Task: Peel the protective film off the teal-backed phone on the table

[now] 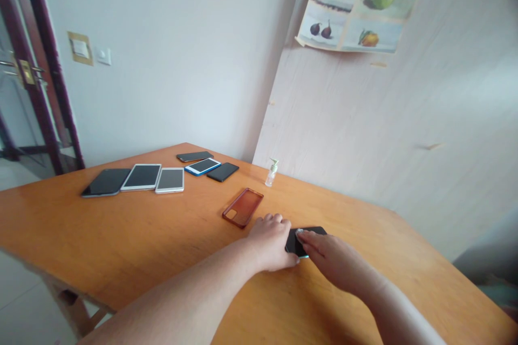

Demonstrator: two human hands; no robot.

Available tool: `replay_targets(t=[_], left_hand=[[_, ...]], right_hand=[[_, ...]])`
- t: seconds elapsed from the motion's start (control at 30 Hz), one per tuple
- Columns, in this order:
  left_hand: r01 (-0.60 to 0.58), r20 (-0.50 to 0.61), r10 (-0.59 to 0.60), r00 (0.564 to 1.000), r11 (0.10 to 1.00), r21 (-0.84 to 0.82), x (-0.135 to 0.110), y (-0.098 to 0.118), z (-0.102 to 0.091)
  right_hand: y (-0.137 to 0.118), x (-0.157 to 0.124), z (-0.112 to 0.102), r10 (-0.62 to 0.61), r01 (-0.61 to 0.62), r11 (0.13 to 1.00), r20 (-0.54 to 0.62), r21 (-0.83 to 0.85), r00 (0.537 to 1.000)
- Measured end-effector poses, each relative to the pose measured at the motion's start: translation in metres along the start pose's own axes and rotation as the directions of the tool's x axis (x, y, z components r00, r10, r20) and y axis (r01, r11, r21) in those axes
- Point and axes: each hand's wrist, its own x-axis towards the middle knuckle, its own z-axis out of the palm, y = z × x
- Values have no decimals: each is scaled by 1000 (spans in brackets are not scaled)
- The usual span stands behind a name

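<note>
A black-screened phone (294,243) lies flat on the wooden table (162,248). My left hand (270,241) grips its left end, with the thumb along the near edge. Pressed on the screen under the fingertips of my right hand (338,260) is a small crumpled white wipe (299,234); whether it is tissue or cloth is too small to tell. Just beyond my left hand rests a translucent reddish-brown phone case (245,207), its camera cutout toward me. A small clear pump bottle (271,173) with a pale green top stands upright behind the case.
At the back left lie a dark tablet (106,182), a white tablet (141,177) and a smaller white tablet (170,179). Near them are a blue-edged phone (203,166) and two dark phones (223,172). A wall and a leaning board (343,129) border the table's far side.
</note>
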Motion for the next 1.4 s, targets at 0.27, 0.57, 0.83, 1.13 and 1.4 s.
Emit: replay_targets(t=[0.27,0.57,0.83,1.13,1.4], left_hand=[[-5,-13,5,1000,1000,-14,0,1,-1],[-4,1,4,1000,1000,1,0,1,-1],[0,29,-1,1000,1000,6,-1,2,-4],[-11,-1,11,1000,1000,3,0,1,-1],[-12,-1,12,1000,1000,-10,-1,1,-1]], right_hand=[[15,5,4,101,-101,994,11,-37,995],[3,4,5,16,-15,999,10,-32,1000],[9,5,6,60,-60,997,-6,-40,998],[8,2,0,36,-36,999,22,-16,999],[4,4,5,58,-59,998,-18,-29,998]])
